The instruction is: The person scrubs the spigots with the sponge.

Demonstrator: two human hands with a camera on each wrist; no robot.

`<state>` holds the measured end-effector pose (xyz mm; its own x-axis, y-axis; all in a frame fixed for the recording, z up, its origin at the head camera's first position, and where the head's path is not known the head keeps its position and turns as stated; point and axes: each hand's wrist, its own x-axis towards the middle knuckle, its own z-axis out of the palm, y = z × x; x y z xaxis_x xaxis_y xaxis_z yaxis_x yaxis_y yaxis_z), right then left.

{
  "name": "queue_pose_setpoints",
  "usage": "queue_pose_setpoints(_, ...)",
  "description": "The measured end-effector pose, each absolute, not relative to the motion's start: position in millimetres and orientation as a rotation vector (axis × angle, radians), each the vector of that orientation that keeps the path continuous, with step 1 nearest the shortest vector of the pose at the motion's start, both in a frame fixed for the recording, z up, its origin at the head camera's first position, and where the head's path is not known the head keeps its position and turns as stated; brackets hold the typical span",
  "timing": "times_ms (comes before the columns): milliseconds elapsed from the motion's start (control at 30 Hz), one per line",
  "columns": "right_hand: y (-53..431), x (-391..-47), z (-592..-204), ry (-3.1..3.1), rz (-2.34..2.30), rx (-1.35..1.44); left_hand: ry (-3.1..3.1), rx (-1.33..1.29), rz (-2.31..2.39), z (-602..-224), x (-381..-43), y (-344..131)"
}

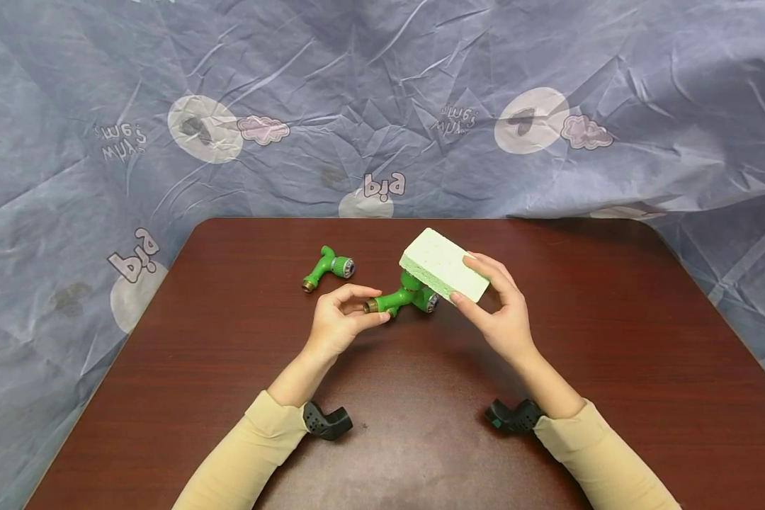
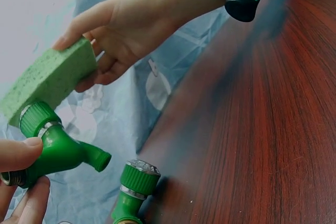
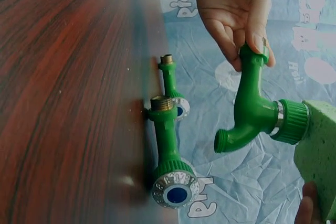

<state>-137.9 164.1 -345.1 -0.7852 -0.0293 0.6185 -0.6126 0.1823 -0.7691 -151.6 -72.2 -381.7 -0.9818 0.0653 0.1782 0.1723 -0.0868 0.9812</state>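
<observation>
A green plastic tap (image 1: 395,300) is pinched near its brass threaded end between my left hand's (image 1: 341,319) thumb and fingers, above the table. In the left wrist view, the tap's ribbed knob (image 2: 39,118) touches a light green sponge (image 2: 52,80). My right hand (image 1: 506,315) grips that sponge (image 1: 443,265) by its right end, thumb on the near side and fingers on the far side. From the head, the sponge partly hides the knob. A second tap (image 3: 167,142) lies below the held one; a third tap (image 1: 325,269) lies further left.
The dark reddish-brown table (image 1: 229,397) has rounded far corners. Behind it hangs a wrinkled blue-grey printed cloth (image 1: 331,85). Black wrist devices (image 1: 327,421) sit at both sleeve cuffs.
</observation>
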Motion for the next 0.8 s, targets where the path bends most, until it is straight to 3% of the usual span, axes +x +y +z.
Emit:
queue_pose_setpoints(233, 171.4, -147.2, -358.0, -1.969, 1.737, 0.513, -2.003, -0.172, -2.186, -381.1, -152.9, -72.6)
queue_pose_setpoints(600, 175.9, -151.4, -372.3, -1.976, 1.818, 0.943, -1.782, -0.185, -2.222, -382.9, -154.2, -73.1)
queue_pose_setpoints(800, 173.8, -150.3, -374.8, -2.046, 1.814, 1.02, -1.739, -0.214, -2.296, -383.4, -151.1, -68.8)
